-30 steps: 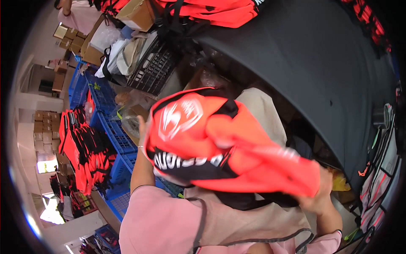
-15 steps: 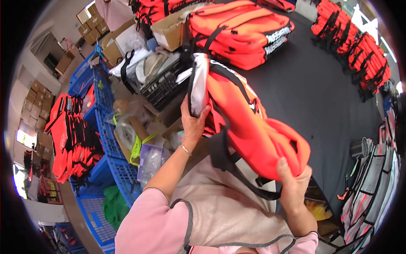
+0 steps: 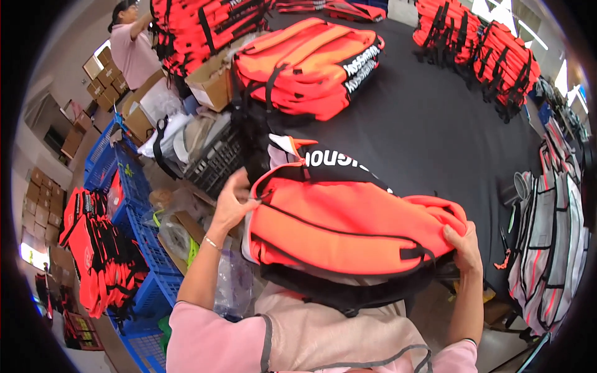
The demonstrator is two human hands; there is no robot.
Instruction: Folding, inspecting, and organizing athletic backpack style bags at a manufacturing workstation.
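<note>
A bright orange-red backpack (image 3: pixel 348 211) lies tilted in front of me, partly over the black table's near edge. Its padded shoulder strap faces up, a black panel with white lettering shows on the far side, and the zipped opening gapes at its left end. My right hand (image 3: pixel 463 247) is closed round the right end, thumb on top. At the left end, my left hand (image 3: pixel 231 202) pinches the bag's edge beside the zip; its other fingertips are raised and a little blurred. A black strap (image 3: pixel 348 289) runs along the underside, close to my apron.
Stacked orange backpacks (image 3: pixel 311 68) lie on the black table (image 3: pixel 435 137), with more piles (image 3: pixel 507 62) at far right. Blue crates (image 3: pixel 134 211), a black crate (image 3: pixel 214 155) and orange bags (image 3: pixel 102 255) stand left. Grey bags (image 3: pixel 553 236) hang right. A co-worker (image 3: pixel 134 46) stands far left.
The backpack has swung from upright to lying sideways, strap up and lettered panel away from me. My left hand has moved left and down along its end; my right hand keeps its grip.
</note>
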